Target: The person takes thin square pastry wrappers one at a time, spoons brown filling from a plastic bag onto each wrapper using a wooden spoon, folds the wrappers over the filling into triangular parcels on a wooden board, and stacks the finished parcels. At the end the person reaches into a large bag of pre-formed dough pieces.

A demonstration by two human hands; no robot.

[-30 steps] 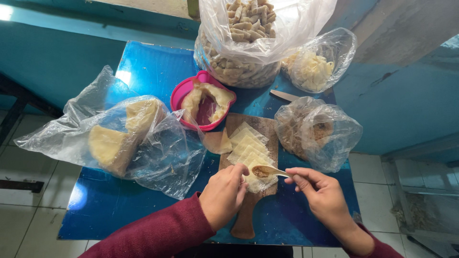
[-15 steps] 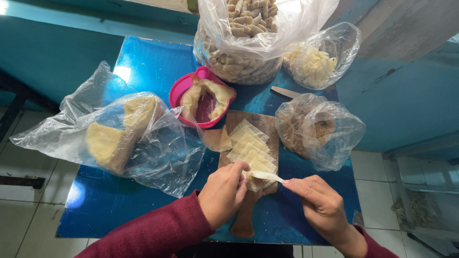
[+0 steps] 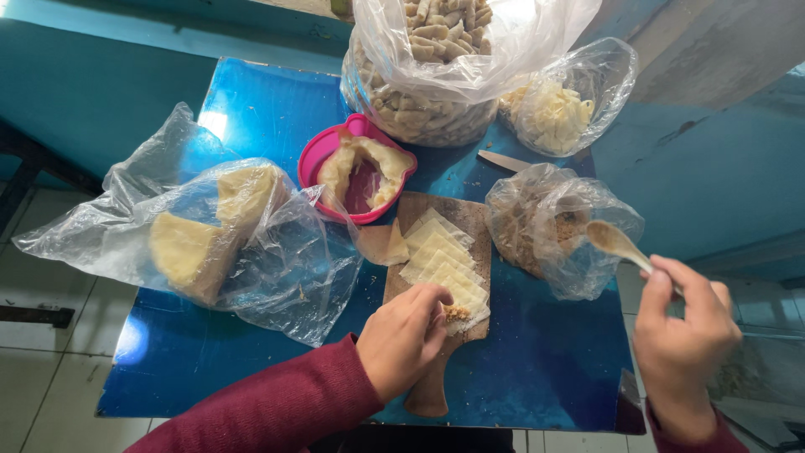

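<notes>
Near the desk's (image 3: 251, 109) front edge, the left hand (image 3: 402, 335) pinches crumbly filling (image 3: 455, 312) on the nearest wrapper (image 3: 465, 298) (atop a wooden board (image 3: 436, 369)); the right hand (image 3: 683, 335) grips a wooden spoon (image 3: 616, 242) beside the right edge.

Pale wrapper squares (image 3: 444, 262) overlap on board, perhaps filling (image 3: 455, 312) on nearest

Left hand (image 3: 402, 335) curled, palm down; right hand (image 3: 683, 335) raised, pinching.

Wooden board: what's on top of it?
On the wooden board lies an overlapping row of pale square wrappers; the nearest carries a dab of crumbly filling. The left hand covers that wrapper's near edge and part of the handle.
</notes>
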